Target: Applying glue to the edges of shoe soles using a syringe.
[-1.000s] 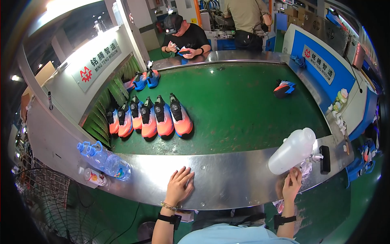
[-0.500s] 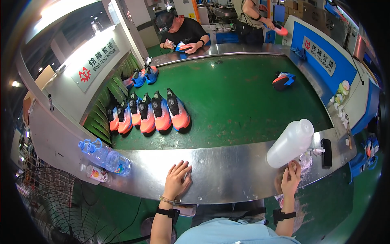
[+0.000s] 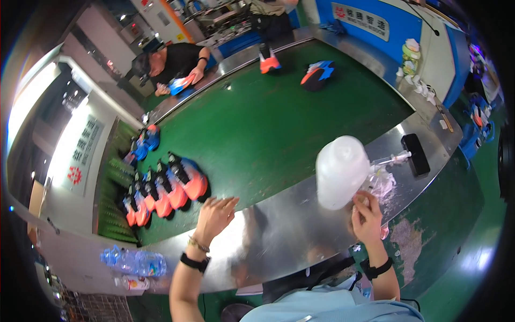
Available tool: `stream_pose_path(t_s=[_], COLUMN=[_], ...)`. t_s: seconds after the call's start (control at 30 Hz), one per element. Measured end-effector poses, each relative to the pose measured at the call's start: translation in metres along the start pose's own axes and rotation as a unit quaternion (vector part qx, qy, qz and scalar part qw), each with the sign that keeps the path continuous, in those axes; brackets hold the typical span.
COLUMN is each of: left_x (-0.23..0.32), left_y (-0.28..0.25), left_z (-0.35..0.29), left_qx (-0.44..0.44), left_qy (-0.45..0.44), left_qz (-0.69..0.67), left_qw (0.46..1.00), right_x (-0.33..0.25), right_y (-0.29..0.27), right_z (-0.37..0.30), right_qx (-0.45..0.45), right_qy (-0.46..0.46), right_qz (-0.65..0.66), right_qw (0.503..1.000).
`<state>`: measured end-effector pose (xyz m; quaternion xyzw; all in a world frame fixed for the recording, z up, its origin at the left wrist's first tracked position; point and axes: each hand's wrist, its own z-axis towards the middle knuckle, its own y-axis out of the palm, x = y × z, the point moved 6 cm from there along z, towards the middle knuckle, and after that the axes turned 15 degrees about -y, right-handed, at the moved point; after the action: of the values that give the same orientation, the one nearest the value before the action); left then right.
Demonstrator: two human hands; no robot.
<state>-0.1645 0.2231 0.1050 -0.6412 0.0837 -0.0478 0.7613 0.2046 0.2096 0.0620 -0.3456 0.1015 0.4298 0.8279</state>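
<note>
My left hand (image 3: 216,217), fingers stretched out and holding nothing, is raised over the near metal edge. Closest to it is a row of several orange, white and blue sneakers (image 3: 190,182) with black tongues, on the green surface. At the right, my right hand (image 3: 367,219) is closed, fingers curled toward the thumb. Whatever may be pinched in it is too small to make out. Right beside its fingertips stand a large white plastic bottle (image 3: 340,174) and a crumpled heap of whitish scraps (image 3: 381,182).
A black box-shaped object (image 3: 416,154) lies right of the scraps. Clear plastic bottles (image 3: 134,262) lie at the near left. Across the green table (image 3: 257,123), one sneaker (image 3: 318,75) lies on its side and another (image 3: 269,60) stands upright. A co-worker (image 3: 179,67) handles a shoe.
The view has swung and tilted. My left hand has lifted off the metal edge toward the sneaker row. A sneaker the standing person held now stands on the far green surface. My right hand stays by the bottle.
</note>
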Motion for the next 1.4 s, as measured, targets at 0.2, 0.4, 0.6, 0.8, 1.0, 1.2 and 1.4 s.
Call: stream_pose_path(t_s=[0.2, 0.4, 0.6, 0.8, 1.0, 1.2, 1.4], left_x=[0.036, 0.079, 0.082, 0.101, 0.088, 0.033, -0.018], left_y=[0.060, 0.102, 0.124, 0.145, 0.129, 0.091, 0.002], left_z=[0.194, 0.365, 0.459, 0.490, 0.429, 0.281, 0.077], left_qx=[0.030, 0.031, 0.016, 0.044, 0.070, 0.000, -0.022], left_qy=[0.241, 0.181, -0.078, -0.074, -0.100, -0.052, -0.182], left_qz=[0.173, 0.216, -0.207, -0.241, -0.177, -0.220, -0.230], left_qw=[0.954, 0.959, 0.975, 0.967, 0.977, 0.974, 0.956], right_x=[0.002, 0.005, 0.012, 0.009, -0.009, -0.004, -0.006], right_y=[0.003, 0.006, 0.006, -0.002, -0.020, -0.007, -0.012], right_z=[-0.013, -0.003, 0.003, 0.010, 0.014, -0.007, -0.010], right_qx=[-0.032, -0.063, -0.065, -0.084, -0.024, -0.027, 0.011], right_qy=[0.053, 0.028, 0.004, 0.008, -0.030, -0.027, -0.025], right_qz=[0.033, 0.027, 0.029, 0.005, 0.054, 0.007, 0.021], right_qw=[0.998, 0.997, 0.997, 0.996, 0.998, 0.999, 0.999])
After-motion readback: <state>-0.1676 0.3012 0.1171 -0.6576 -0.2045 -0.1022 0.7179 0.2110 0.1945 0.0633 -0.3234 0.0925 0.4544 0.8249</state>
